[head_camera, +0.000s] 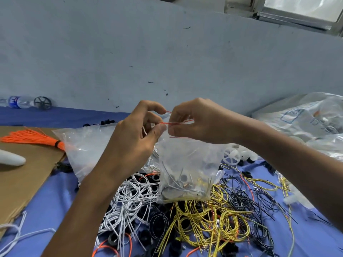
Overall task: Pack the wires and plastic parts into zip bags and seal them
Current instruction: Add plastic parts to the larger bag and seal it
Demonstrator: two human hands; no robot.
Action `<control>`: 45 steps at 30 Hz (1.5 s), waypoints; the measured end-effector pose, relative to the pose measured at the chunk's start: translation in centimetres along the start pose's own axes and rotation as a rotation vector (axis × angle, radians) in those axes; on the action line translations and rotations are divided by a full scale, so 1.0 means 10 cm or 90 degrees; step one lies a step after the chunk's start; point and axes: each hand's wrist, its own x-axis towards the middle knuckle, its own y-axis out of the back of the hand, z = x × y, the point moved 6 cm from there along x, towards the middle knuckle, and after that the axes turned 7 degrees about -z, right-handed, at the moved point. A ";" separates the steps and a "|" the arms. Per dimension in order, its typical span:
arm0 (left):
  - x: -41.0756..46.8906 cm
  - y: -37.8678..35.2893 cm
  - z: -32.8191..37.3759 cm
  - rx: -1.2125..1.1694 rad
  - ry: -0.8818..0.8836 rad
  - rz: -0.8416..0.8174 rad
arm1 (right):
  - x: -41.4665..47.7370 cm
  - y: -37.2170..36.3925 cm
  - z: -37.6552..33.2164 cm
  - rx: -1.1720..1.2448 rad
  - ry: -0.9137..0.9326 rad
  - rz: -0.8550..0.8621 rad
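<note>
Clearly my left hand [137,138] and right hand [196,121] sit together, both pinching the red-lined mouth of the clear thin plastic zip bag [187,169] — hanging over the tangled loose wires [204,219]. I judge it light, limp, slippery — best gripped along the seal strip.

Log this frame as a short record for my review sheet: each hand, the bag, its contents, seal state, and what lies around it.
left hand: pinches the red zip strip at the bag's top
right hand: pinches the same strip, close beside the left
zip bag: clear, held upright over the wire pile
contents: thin wires and small parts, settled at the bottom
seal: cannot tell whether fully closed
below: white wires, yellow wires, black wires on blue cloth
far left: orange wire bundle on cardboard
</note>
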 end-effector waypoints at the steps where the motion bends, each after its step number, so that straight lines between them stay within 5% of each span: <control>1: 0.00 0.00 0.00 0.000 0.005 -0.005 | 0.01 0.00 -0.01 -0.008 0.007 0.002; 14: -0.03 -0.10 0.00 0.072 0.053 -0.080 | -0.09 -0.07 0.03 -0.069 0.008 0.004; 45: -0.04 0.02 -0.01 0.101 0.071 -0.017 | -0.44 0.23 0.50 -0.097 -0.035 0.052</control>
